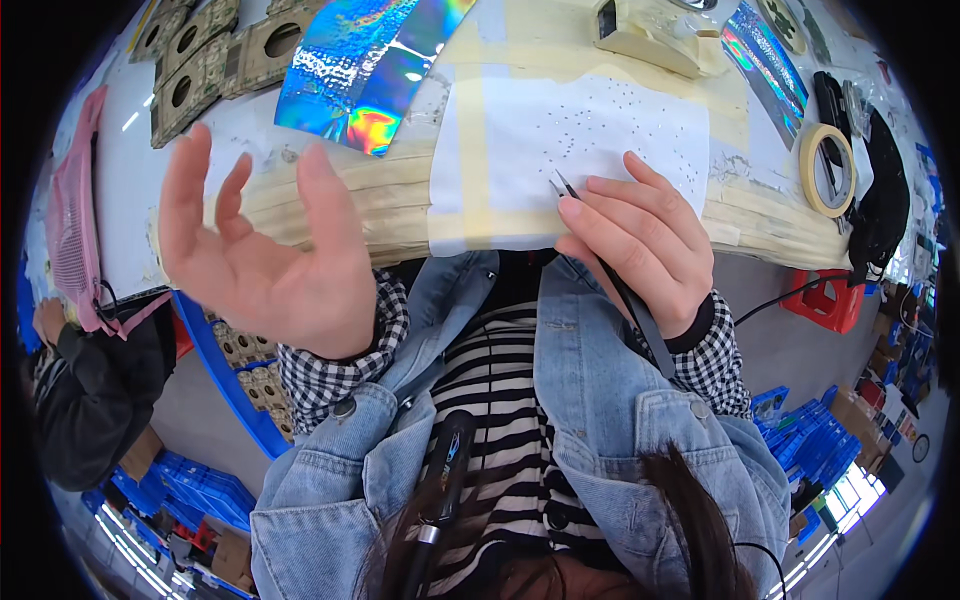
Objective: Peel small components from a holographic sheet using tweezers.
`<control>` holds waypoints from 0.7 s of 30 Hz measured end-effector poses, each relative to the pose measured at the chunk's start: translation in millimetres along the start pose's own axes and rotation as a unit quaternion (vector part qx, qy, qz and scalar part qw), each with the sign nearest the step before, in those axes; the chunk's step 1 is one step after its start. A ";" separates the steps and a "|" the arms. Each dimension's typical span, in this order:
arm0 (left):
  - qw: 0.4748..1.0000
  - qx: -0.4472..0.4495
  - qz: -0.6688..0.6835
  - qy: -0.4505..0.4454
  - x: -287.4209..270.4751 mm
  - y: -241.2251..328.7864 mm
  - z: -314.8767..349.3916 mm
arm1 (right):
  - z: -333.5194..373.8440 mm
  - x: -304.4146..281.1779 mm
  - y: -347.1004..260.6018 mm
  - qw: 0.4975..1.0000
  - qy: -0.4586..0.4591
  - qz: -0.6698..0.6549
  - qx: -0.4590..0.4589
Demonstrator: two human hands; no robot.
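Observation:
My right hand (645, 235) grips a pair of black tweezers (632, 305), with the pointed tips a little apart over a white paper sheet (455, 170). Many tiny dark specks (575, 125) lie scattered across that sheet; they are too small to name. Raised at the left, palm up and slightly blurred, my left hand (275, 250) has its fingers spread and holds nothing. Beyond its fingers lie shiny blue holographic sheets (350, 65), and farther left several camouflage-patterned pieces (205, 75) with round holes.
A roll of tape (827, 170) lies at the table's right beside a black cloth-like item (880, 195). The table edge (390, 215) is padded with layered tape. A pink mesh bag (75, 220) hangs at the left, near another person's dark sleeve (105, 390). A red stool (828, 300) stands at right.

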State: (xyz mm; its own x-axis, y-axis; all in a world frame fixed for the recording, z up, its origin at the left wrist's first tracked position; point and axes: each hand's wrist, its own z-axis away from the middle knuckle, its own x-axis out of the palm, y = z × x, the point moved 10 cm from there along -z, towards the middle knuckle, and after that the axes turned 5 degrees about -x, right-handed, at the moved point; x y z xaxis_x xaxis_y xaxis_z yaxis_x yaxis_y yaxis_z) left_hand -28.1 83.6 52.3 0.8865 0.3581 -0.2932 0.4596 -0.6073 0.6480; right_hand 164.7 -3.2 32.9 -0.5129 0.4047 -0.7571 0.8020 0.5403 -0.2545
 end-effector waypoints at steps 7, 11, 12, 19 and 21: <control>0.955 0.157 -0.096 -0.231 48.6 52.8 40.0 | 1.8 2.0 1.1 1.000 0.000 -0.013 -0.002; 0.947 0.166 -0.102 -0.255 62.3 52.1 48.1 | 4.6 1.7 3.0 1.000 0.010 -0.022 0.002; 0.945 0.175 -0.104 -0.256 63.1 53.0 49.7 | 4.3 1.3 3.6 1.000 0.010 -0.024 0.005; 0.934 0.203 -0.146 -0.257 67.0 54.4 57.1 | 8.2 -0.3 9.3 0.995 0.050 -0.079 0.026; 0.933 0.203 -0.152 -0.254 67.8 53.8 57.4 | 9.5 -1.3 11.3 0.993 0.059 -0.096 0.033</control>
State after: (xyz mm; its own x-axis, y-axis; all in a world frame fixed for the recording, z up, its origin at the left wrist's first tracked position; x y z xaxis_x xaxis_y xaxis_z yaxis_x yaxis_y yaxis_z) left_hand 59.9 34.5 26.9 0.5760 0.2373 -0.7823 0.5850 -0.7881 0.1916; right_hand 177.4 -4.6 25.3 -0.6873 0.3847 -0.6161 0.7023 0.5685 -0.4285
